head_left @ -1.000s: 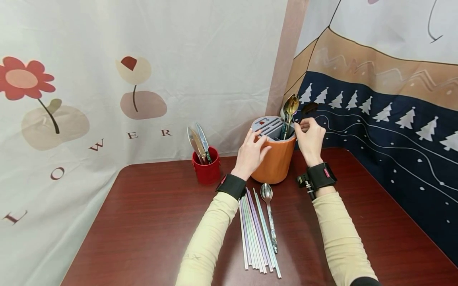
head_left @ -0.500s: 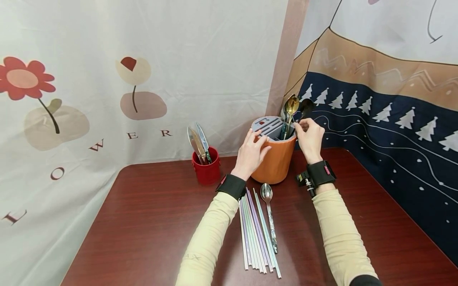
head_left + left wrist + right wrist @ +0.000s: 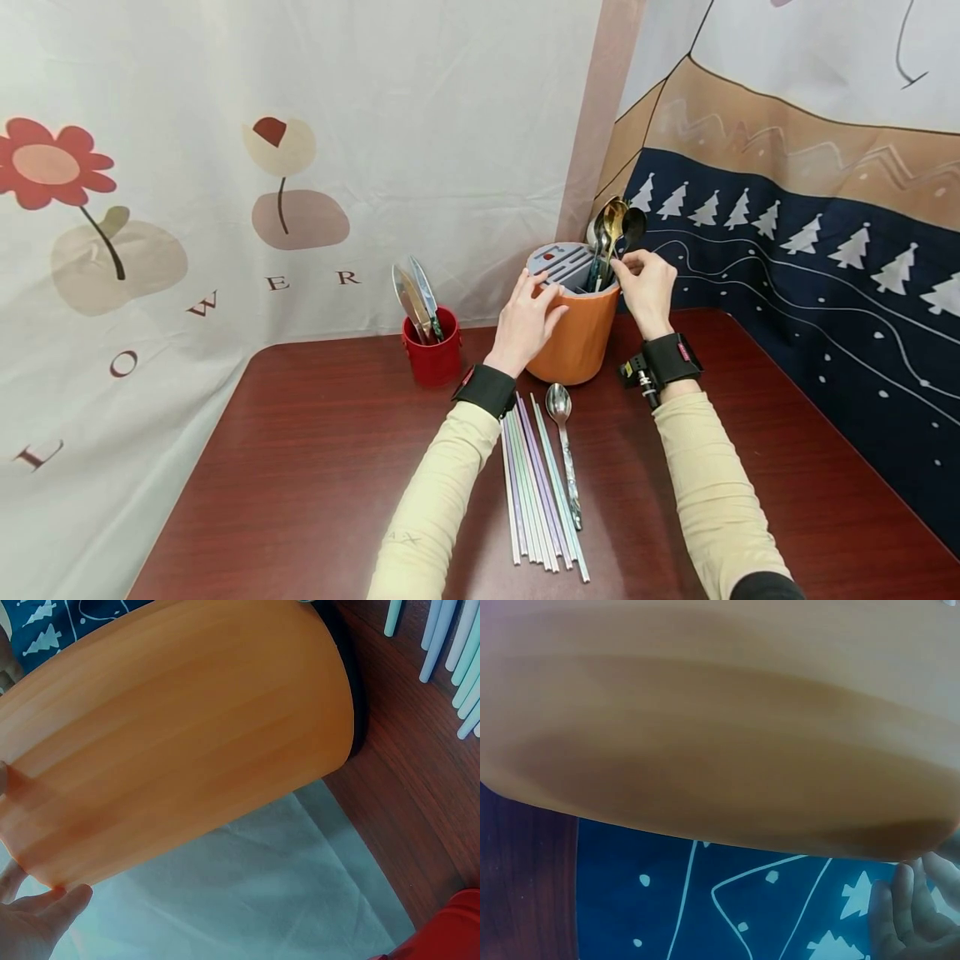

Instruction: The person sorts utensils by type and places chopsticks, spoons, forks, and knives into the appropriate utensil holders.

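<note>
An orange utensil holder (image 3: 573, 346) with a grey slotted top stands at the back right of the table. My left hand (image 3: 519, 327) rests at its left rim, fingers spread and relaxed; the left wrist view has fingertips (image 3: 69, 906) against its side. At the right rim, my right hand (image 3: 647, 292) pinches the handle of a black spoon (image 3: 633, 223), its bowl standing up above the fingers. A gold spoon (image 3: 613, 218) and other spoons stand upright in the holder beside it. The lower part of the black spoon's handle is hidden.
Several pastel chopsticks (image 3: 534, 492) lie in front of the holder, with a silver spoon (image 3: 559, 406) along their right side. Knives (image 3: 424, 292) stand in a red cup (image 3: 435, 358) at the left. Printed cloths (image 3: 450, 150) hang behind and right of the table (image 3: 322, 467).
My right hand has shifted slightly left with the black spoon, which has turned from leaning right to nearly upright beside the gold one. My left hand has stayed on the rim.
</note>
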Motion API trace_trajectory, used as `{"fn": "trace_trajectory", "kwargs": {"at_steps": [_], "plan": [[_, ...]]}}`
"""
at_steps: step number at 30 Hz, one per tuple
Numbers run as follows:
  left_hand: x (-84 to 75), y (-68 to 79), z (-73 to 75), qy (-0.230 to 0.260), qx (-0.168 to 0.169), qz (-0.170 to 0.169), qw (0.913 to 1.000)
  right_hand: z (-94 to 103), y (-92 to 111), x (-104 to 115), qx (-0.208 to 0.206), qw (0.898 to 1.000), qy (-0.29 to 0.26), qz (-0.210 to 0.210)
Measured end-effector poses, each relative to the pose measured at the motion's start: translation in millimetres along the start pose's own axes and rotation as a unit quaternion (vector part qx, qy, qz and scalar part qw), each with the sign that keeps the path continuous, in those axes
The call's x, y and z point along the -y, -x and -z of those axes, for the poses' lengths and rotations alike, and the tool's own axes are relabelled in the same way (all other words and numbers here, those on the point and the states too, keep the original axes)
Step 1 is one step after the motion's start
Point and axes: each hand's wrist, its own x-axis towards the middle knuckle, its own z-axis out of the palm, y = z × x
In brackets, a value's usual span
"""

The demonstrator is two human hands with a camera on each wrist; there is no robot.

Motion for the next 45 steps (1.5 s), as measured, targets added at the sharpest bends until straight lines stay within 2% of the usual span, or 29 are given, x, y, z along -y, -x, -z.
{"fn": "trace_trajectory", "kwargs": {"at_steps": [8,13,20,28,37,45], "plan": [[1.0,-0.1,-1.0,0.001,-0.004,-0.002,1.0000,0.6,2,-1,0.006,1.000,-0.006,-0.002],[1.0,-0.3,-0.7,0.002,-0.001,0.000,1.0000,3.3,8,-1,0.002,1.000,-0.013,0.012],[0.8,-0.6,-0.2,0.001,0.008,0.006,0.9999,8.5,25,-3,-0.008,0.999,-0.024,0.042],[0.1,0.0,1.1,0.002,0.012,0.008,0.9999,15.0,45,-3,0.012,0.998,-0.023,0.049],[1.1,0.0,0.4,0.002,0.009,0.008,0.9999,18.1,78,-6,0.077,0.995,0.013,0.062],[0.5,0.2,0.9,-0.002,0.002,0.000,1.0000,12.9,105,-12,0.145,0.985,0.071,0.062]]}}
